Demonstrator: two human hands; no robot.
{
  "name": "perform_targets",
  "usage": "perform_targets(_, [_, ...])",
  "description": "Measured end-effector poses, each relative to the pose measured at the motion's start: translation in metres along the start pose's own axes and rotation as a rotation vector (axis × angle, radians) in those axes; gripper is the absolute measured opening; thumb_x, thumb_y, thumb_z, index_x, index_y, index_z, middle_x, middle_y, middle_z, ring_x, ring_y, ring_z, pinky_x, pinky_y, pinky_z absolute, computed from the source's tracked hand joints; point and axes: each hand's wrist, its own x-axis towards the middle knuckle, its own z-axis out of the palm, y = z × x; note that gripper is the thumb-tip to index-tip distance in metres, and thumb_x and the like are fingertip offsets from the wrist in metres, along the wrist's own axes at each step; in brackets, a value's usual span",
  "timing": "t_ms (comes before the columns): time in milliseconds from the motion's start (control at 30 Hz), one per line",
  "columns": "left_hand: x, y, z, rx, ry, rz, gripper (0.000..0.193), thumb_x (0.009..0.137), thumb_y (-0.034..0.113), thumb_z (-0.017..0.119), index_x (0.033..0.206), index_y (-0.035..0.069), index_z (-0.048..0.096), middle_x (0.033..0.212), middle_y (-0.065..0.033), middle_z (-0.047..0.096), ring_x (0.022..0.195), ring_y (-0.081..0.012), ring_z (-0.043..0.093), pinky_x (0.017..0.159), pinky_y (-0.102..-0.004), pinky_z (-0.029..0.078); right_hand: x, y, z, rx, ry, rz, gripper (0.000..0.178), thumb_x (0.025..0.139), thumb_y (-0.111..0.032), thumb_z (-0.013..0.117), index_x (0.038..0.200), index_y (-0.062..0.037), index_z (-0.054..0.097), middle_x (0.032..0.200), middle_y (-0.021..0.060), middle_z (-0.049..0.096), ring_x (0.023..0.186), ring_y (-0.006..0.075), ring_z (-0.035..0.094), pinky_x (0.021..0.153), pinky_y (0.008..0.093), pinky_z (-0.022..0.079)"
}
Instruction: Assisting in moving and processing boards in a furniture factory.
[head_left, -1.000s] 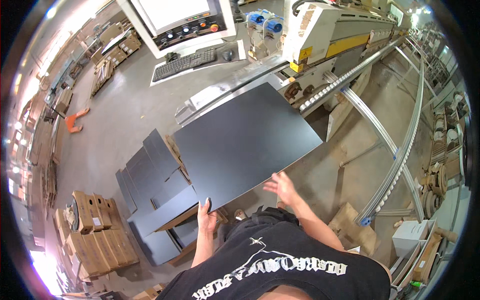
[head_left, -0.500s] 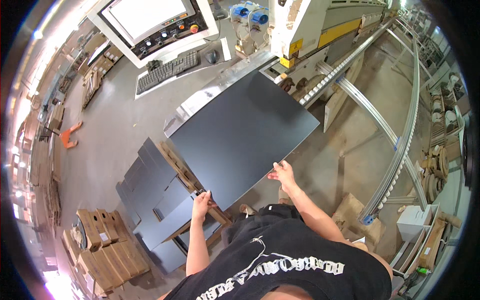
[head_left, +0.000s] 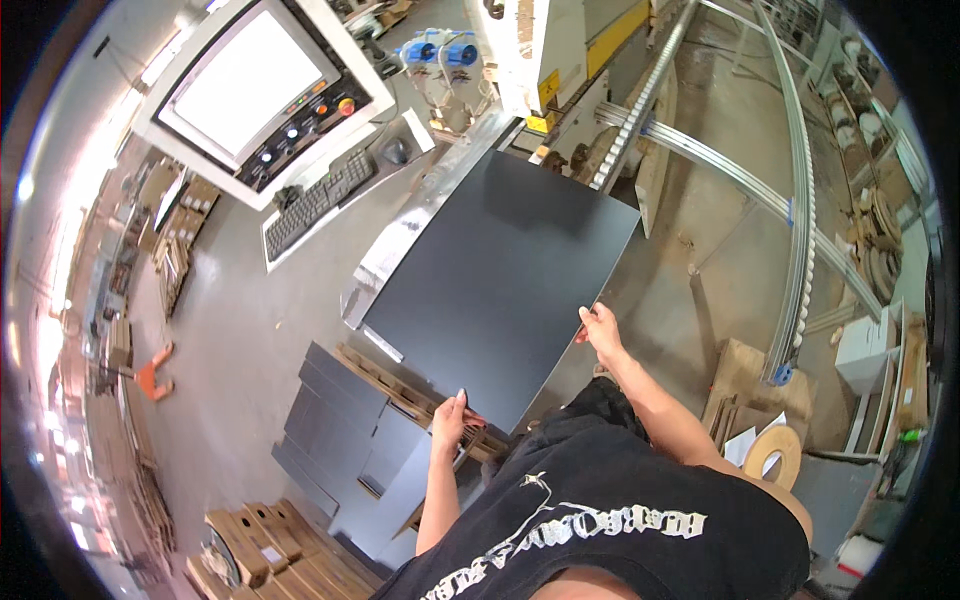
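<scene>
A large dark grey flat panel (head_left: 505, 280) lies with its far left side along the metal machine bed (head_left: 395, 245), its near end reaching out toward me. My left hand (head_left: 452, 422) is closed on the panel's near left edge, thumb on top and the other fingers partly hidden below. On the near right edge, my right hand (head_left: 598, 332) grips the panel, its thumb above and fingertips underneath. A short pale strip (head_left: 384, 344) shows along the panel's left edge. Below and left of the panel, a stack of similar dark panels (head_left: 345, 420) rests at a lower level.
A control screen (head_left: 250, 90) with buttons stands at far left, above a keyboard (head_left: 320, 200) and mouse (head_left: 396, 151). A roller rail (head_left: 640, 105) and metal frame (head_left: 735, 178) extend right. Cardboard boxes (head_left: 275, 550) sit near left; a tape roll (head_left: 772, 455) lies near right.
My view has turned, so the machine and screen sit farther left and the lower panels farther right. Both hands keep their hold on the panel, and its near end appears shifted right.
</scene>
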Motion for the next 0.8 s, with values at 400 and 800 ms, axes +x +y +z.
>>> perform_targets(400, [0.078,0.061,0.006,0.264,0.191,0.048,0.048,0.104,0.041,0.053,0.075,0.003,0.057,0.055,-0.0054,0.058,0.040,-0.0091,0.046,0.039,-0.0257,0.035,0.064,0.039,-0.009,-0.598,0.646,-0.611,0.064,0.098,-0.033,0.059,0.140,0.0123,0.043,0.083,0.0236,0.067,0.081,0.0390,0.067,0.076,0.0476,0.051])
perform_targets(800, [0.187,0.119,0.120,0.294,0.127,0.092,0.053,0.103,0.042,0.055,0.069,0.001,0.059,0.050,-0.0049,0.054,0.043,-0.0106,0.048,0.044,-0.0268,0.038,0.196,-0.056,-0.094,-0.643,0.583,-0.264,0.062,0.096,-0.030,0.062,0.142,0.0075,0.045,0.075,0.0194,0.062,0.067,0.0297,0.061,0.069,0.0443,0.049])
